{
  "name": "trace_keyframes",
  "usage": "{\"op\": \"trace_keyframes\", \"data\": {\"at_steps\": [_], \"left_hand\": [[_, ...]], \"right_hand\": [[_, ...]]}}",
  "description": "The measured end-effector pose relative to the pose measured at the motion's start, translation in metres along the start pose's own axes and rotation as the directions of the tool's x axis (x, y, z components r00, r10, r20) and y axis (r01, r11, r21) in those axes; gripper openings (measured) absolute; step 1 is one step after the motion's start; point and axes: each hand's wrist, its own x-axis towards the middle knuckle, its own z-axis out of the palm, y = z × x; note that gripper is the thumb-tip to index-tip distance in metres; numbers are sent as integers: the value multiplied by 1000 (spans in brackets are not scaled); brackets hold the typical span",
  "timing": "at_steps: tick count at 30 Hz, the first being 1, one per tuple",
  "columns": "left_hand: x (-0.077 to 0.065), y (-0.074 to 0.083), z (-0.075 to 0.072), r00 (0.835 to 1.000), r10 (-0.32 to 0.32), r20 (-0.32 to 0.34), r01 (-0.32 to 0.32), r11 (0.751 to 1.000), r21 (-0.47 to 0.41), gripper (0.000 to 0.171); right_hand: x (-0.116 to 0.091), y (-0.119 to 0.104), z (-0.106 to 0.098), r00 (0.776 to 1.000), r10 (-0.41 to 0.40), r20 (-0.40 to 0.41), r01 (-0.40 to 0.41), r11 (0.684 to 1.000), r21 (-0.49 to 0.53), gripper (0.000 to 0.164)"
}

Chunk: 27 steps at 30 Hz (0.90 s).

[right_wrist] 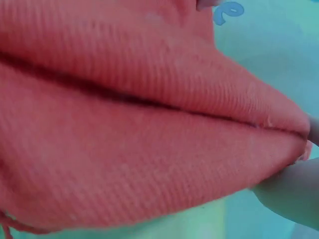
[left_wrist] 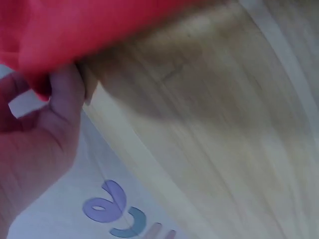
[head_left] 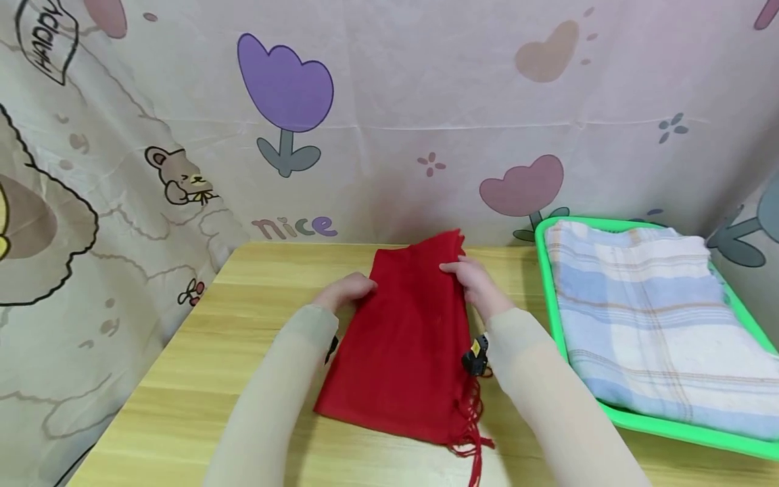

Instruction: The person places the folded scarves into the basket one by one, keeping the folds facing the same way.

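Observation:
A folded red scarf [head_left: 408, 345] with a fringe [head_left: 471, 433] lies over the middle of the wooden table, its far end lifted. My left hand [head_left: 351, 289] pinches its left edge; in the left wrist view the thumb and fingers of that hand [left_wrist: 45, 124] close on a corner of red cloth. On the other side my right hand [head_left: 477, 281] grips the right edge near the top. Close up in the right wrist view, the scarf [right_wrist: 149, 144] shows layered folds, pinched at the far right between thumb and finger [right_wrist: 294, 191].
To the right stands a green plastic basket [head_left: 550, 318] with a blue and white plaid cloth [head_left: 645, 325] folded inside. Behind the wooden table [head_left: 201, 365] hangs a printed curtain [head_left: 389, 122], which also covers the left side.

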Motion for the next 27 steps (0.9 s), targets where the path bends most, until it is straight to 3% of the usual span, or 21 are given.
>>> {"op": "trace_keyframes", "data": {"at_steps": [2, 4, 5, 6, 8, 10, 11, 12, 13, 15, 17, 18, 21, 24, 27], "left_hand": [[-5, -1, -1, 999, -13, 43, 14, 1000, -22, 21], [-10, -1, 0, 995, -52, 81, 55, 998, -35, 20], [-12, -1, 1, 992, -78, 95, 82, 996, -33, 19], [-13, -2, 2, 988, -103, 117, 109, 993, -47, 19], [-16, -3, 3, 977, -149, 154, 159, 986, -54, 20], [-19, -2, 3, 967, -181, 179, 192, 980, -44, 24], [-20, -2, 2, 964, -190, 188, 201, 979, -37, 26], [-21, -2, 1, 960, -201, 197, 211, 977, -34, 27], [-22, -1, 1, 958, -208, 199, 214, 977, -13, 27], [-24, -1, -1, 957, -216, 192, 218, 976, 15, 26], [-26, 0, -1, 958, -219, 187, 216, 976, 34, 24], [-26, 0, -1, 957, -219, 188, 216, 976, 35, 23], [-27, 0, 0, 957, -220, 189, 215, 976, 47, 22], [-26, 1, 0, 956, -224, 191, 217, 975, 58, 21], [-26, 0, 1, 960, -218, 173, 214, 976, 46, 22]], "right_hand": [[0, 0, -5, 998, -57, -15, 55, 992, -113, 45], [-1, 4, -11, 997, -68, -29, 59, 970, -235, 45], [-1, 6, -14, 997, -71, -34, 56, 946, -320, 43], [-2, 8, -18, 997, -72, -34, 51, 901, -431, 40], [-6, 10, -22, 997, -61, -50, 11, 738, -675, 36], [-11, 10, -24, 996, -43, -74, -41, 522, -852, 38], [-14, 9, -23, 998, -15, -65, -51, 445, -894, 41], [-17, 9, -22, 998, 28, -50, -57, 417, -907, 44], [-20, 8, -19, 996, 85, -35, -69, 429, -901, 46], [-25, 10, -14, 982, 188, 18, -86, 529, -844, 49], [-27, 13, -9, 967, 239, 91, -87, 643, -761, 50], [-27, 15, -7, 966, 234, 108, -84, 683, -726, 48], [-24, 19, -1, 981, 135, 137, -14, 759, -651, 53], [-20, 17, 1, 991, 59, 122, 14, 847, -531, 63], [-18, 13, 1, 996, 40, 74, -4, 901, -433, 59]]}}
